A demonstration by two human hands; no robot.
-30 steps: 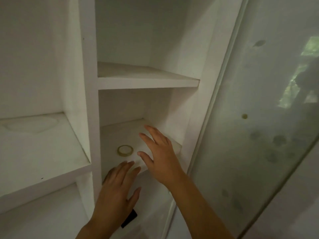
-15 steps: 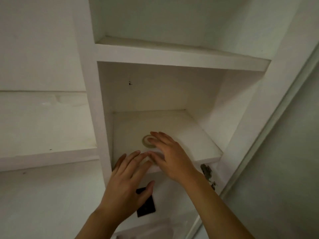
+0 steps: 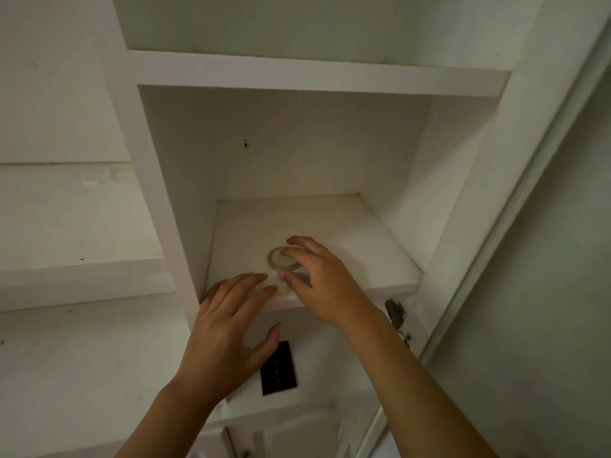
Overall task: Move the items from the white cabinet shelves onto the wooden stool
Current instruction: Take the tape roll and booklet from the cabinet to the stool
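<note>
**Tape roll at the shelf lip, our grip only half made**

Nearest to us, our left hand (image 3: 228,328) lies flat, fingers straight and spread, holding nothing; its fingertips rest at the front edge of the shelf (image 3: 390,259), just left of the tape roll (image 3: 281,259). Below that edge a small dark plate (image 3: 278,368) sits on the cabinet wall, and the wooden stool is nowhere in view.

A little farther in, our right hand (image 3: 327,282) curls over the tape roll, thumb at its near side and fingers (image 3: 297,241) over its far side. It looks like a pinch closing on the rim, though we cannot tell how firm it is, or whether the roll has lifted off the shelf.

The risks, as we judge them:
- The roll is thin and lies low on the shelf, so there is little edge to catch. A shallow pinch could slide it rather than lift it.
- It lies near the front of the shelf. A push towards us could tip it over the lip and down past our left hand.
- We must carry it to a stool we cannot see, so a loose hold may give way on the way down.

The roll itself is a small ring, pale and translucent with a yellowish tint, open in the middle. Its right part is hidden under our fingers. Behind it the shelf runs back bare and white to the rear wall, which carries a small dark mark (image 3: 246,144).
</note>
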